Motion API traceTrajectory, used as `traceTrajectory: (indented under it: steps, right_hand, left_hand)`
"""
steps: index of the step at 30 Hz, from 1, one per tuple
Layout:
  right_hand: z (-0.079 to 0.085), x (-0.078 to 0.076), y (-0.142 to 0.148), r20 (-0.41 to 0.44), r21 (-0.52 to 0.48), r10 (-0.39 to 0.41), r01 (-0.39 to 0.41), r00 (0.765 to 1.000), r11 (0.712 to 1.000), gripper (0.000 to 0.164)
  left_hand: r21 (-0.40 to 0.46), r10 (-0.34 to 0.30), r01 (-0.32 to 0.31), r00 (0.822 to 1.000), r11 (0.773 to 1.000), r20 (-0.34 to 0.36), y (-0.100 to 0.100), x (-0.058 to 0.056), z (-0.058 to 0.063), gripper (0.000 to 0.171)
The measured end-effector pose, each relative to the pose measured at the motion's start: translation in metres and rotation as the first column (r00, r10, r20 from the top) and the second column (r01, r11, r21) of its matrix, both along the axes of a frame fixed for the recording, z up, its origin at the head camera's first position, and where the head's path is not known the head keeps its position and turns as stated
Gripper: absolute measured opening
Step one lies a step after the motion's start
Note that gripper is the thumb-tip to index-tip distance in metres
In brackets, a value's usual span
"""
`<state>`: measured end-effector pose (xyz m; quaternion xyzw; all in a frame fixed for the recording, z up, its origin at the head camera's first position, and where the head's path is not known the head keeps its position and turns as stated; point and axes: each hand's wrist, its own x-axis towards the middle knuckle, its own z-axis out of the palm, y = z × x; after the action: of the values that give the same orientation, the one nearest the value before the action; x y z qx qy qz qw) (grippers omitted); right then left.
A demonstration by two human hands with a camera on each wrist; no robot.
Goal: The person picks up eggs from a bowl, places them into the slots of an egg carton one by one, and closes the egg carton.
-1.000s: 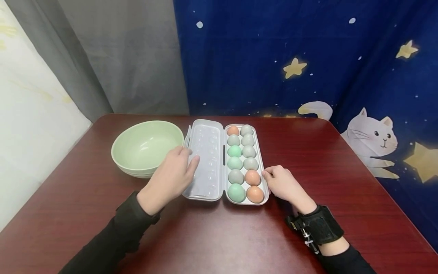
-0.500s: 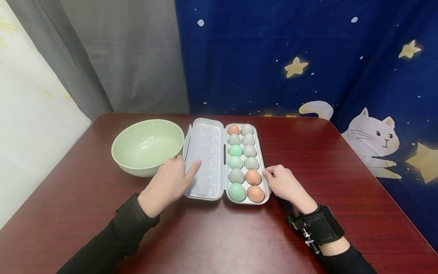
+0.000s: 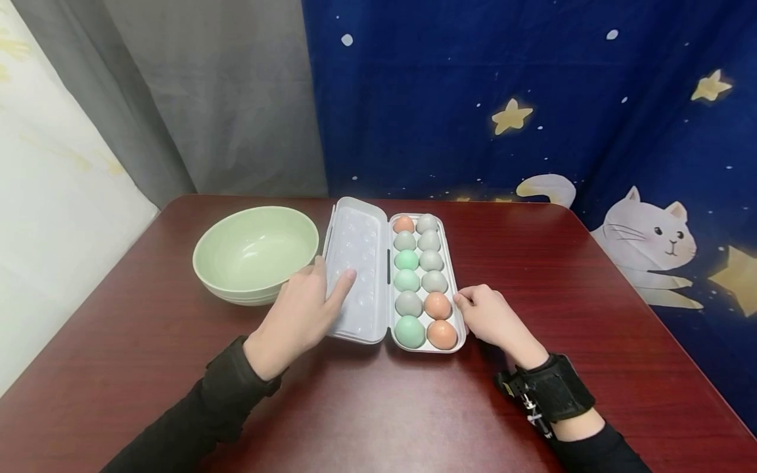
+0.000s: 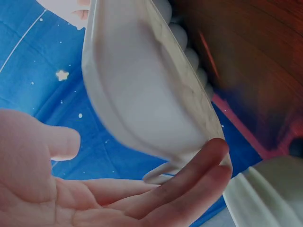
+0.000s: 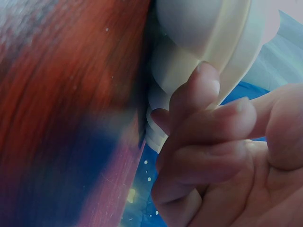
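An egg carton lies unfolded on the table, its tray holding two rows of orange, grey and green eggs. Its pale translucent lid tilts up on the left side of the hinge. Under the lid's outer edge my left hand touches it with nearly straight fingers, the thumb held apart. My right hand pinches the tray's right rim between thumb and curled fingers. In the right wrist view those fingers meet the rim, and the tray's rounded underside cups show.
A light green bowl, seemingly stacked on another, stands left of the carton, close to my left hand. The dark red table ends at a grey curtain and a blue starry one.
The lid has tilted up from lying nearly flat, with my left fingers having slid under its edge and moved slightly up and right. The right hand and tray stay put.
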<state>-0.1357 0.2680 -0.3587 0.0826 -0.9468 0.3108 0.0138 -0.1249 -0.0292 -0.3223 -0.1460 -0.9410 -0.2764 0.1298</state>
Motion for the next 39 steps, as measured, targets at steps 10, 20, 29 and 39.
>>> traceTrajectory:
  steps: [10, 20, 29, 39]
  right_hand:
    - [0.0, 0.0, 0.0, 0.002, -0.009, -0.002, 0.002, 1.0, 1.0, 0.026]
    - [-0.001, 0.001, 0.001, 0.099, -0.099, -0.025, 0.034, 0.995, 0.994, 0.033]
    - [0.001, 0.003, 0.001, 0.096, -0.119, -0.032, 0.044, 0.995, 0.992, 0.034]
    - [0.002, 0.004, 0.0, 0.098, -0.139, -0.046, 0.059, 0.994, 0.989, 0.031]
  left_hand:
    - [0.08, -0.105, 0.11, 0.992, 0.991, -0.068, 0.004, 0.008, 0.005, 0.075]
    - [0.172, -0.312, 0.345, 0.931, 0.923, -0.191, 0.006, 0.002, 0.0, 0.06]
    - [0.265, -0.418, 0.435, 0.901, 0.861, -0.12, 0.008, -0.01, -0.006, 0.064]
    - [0.25, -0.534, 0.542, 0.839, 0.803, -0.104, 0.03, -0.015, -0.008, 0.071]
